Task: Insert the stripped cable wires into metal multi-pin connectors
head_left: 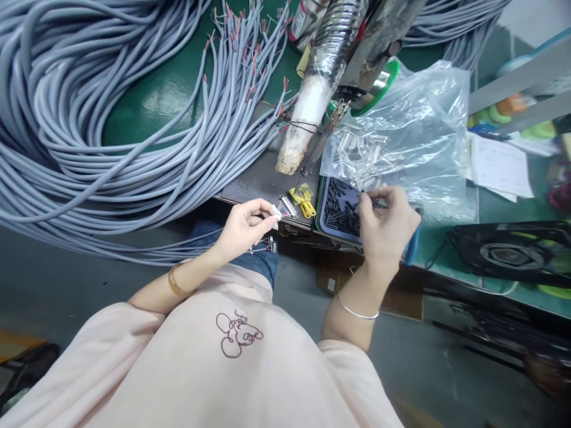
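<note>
My left hand (pixel 250 229) pinches the wires of a silver multi-pin connector (pixel 288 206), with something white at the fingertips. Thin red and blue wires run into the connector, which lies at the bench edge beside a yellow fixture (pixel 304 200). Over the right side of a blue-grey tray (pixel 345 232) full of small black pieces (pixel 336 205), my right hand (pixel 386 223) has its thumb and forefinger pressed together. What sits between those fingertips is too small to make out. Other wired connectors (pixel 271 244) hang over my lap, below my left hand.
Bundles of grey cable (pixel 156 154) cover the left of the bench. A wrapped white tube (pixel 307 107) and a metal arm come down at the centre. Behind the tray lie a clear plastic bag (pixel 414 125) of metal parts and a green spool (pixel 383 89). A black fan (pixel 508 252) stands right.
</note>
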